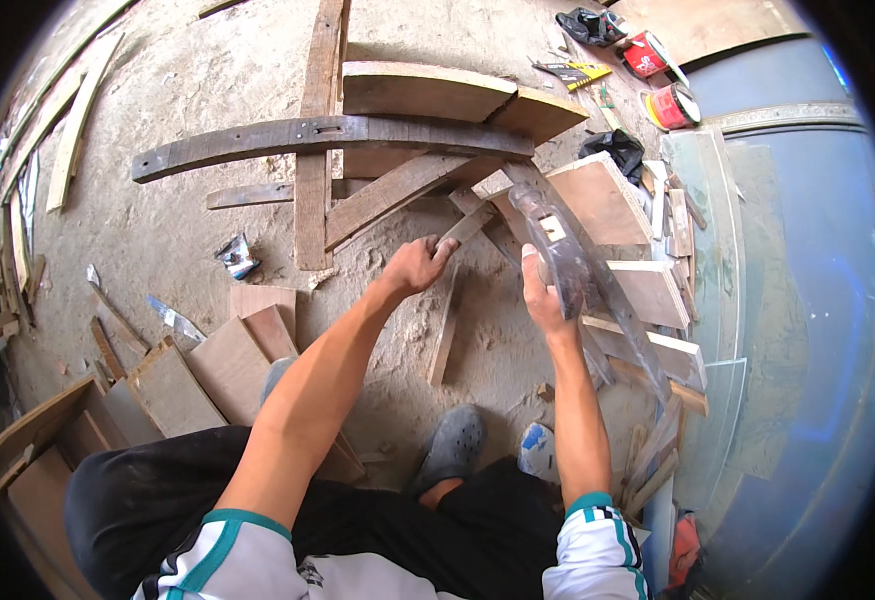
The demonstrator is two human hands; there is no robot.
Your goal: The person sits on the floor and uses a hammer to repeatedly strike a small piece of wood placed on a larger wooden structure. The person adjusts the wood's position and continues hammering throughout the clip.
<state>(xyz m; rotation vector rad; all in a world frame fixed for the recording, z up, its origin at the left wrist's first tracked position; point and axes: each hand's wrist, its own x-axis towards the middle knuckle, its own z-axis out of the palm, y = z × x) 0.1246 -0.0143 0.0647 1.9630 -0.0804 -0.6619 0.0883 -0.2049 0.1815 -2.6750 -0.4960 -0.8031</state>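
My left hand is closed around the near end of a short wooden strip, which points away to the right into a wooden frame. My right hand grips the near part of a dark, worn hand plane, thumb up along its left side. The plane lies over a long dark rail of the frame; whether it touches the rail I cannot tell. Beyond my hands, the frame has a curved dark beam, a thick post and a slanting brace.
Board offcuts lean at the left, near my legs. A loose wooden stick lies between my arms. Glass-like panels stand along the right. Red cans and a handsaw are at the far right. Long planks lie far left.
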